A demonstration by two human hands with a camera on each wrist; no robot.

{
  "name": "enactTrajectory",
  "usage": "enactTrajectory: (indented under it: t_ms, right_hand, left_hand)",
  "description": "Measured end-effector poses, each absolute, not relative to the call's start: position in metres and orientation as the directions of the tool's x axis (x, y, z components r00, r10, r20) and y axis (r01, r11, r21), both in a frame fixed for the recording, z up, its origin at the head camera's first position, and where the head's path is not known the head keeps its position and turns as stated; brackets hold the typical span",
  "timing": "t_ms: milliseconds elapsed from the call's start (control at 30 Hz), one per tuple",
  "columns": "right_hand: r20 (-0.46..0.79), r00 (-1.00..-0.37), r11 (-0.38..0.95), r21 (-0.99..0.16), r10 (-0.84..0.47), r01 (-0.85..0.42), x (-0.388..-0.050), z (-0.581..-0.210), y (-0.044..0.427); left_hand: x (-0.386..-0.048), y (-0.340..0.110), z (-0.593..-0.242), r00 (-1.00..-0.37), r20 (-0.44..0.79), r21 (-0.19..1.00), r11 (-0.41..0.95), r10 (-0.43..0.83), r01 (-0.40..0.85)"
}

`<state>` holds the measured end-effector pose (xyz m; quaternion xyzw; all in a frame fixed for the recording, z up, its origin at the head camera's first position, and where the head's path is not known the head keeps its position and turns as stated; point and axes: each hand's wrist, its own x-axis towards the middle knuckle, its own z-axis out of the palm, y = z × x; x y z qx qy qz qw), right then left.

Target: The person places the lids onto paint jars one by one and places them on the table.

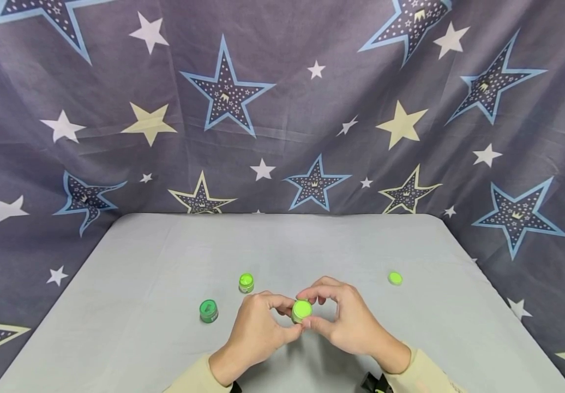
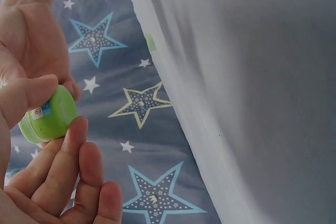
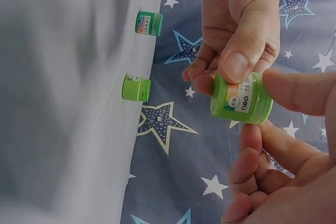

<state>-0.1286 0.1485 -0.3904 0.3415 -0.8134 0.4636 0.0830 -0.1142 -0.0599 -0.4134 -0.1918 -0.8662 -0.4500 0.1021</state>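
Note:
Between both hands, above the table, is a small light green jar (image 1: 302, 310) with a printed label (image 3: 243, 97). My left hand (image 1: 262, 323) pinches the jar's body, its thumb lying across the label in the right wrist view. Opposite it, my right hand (image 1: 343, 315) grips the top end with thumb and fingers at the sides. In the left wrist view the jar (image 2: 52, 116) is seen from its base side, partly covered by the fingers.
Behind the left hand stands another light green jar (image 1: 246, 283), with a dark green jar (image 1: 209, 310) nearer and further left. A loose light green lid (image 1: 395, 278) lies to the right. Grey cloth covers the table (image 1: 164, 245); a star-patterned curtain (image 1: 282, 98) hangs around it.

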Motion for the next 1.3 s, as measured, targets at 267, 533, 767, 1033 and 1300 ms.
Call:
enactTrajectory:
  t_ms: [267,533,767,1033,1300]
  right_hand:
    - [0.438,-0.782,0.404,-0.681,-0.442,-0.610,-0.129,-0.393,0.147]
    - [0.433,-0.814,0.474,-0.664,-0.387,-0.578,-0.126,-0.395,0.144]
    - [0.477,-0.810,0.518,-0.624,-0.341,-0.585,-0.124,-0.397,0.141]
    - [0.497,-0.817,0.527,-0.629,-0.292,-0.571,-0.123,-0.402,0.137]
    - [0.514,-0.817,0.546,-0.620,-0.260,-0.564,-0.123,-0.405,0.135]
  left_hand:
    - [-0.114,-0.060,-0.413,-0.908,0.351,0.741,0.524,0.230,0.419]
    - [-0.114,-0.059,-0.413,-0.911,0.355,0.743,0.529,0.208,0.410]
    - [-0.114,-0.059,-0.413,-0.910,0.360,0.741,0.529,0.207,0.414]
    - [-0.113,-0.058,-0.413,-0.909,0.365,0.738,0.534,0.200,0.414]
    - [-0.113,-0.057,-0.414,-0.906,0.376,0.728,0.543,0.196,0.419]
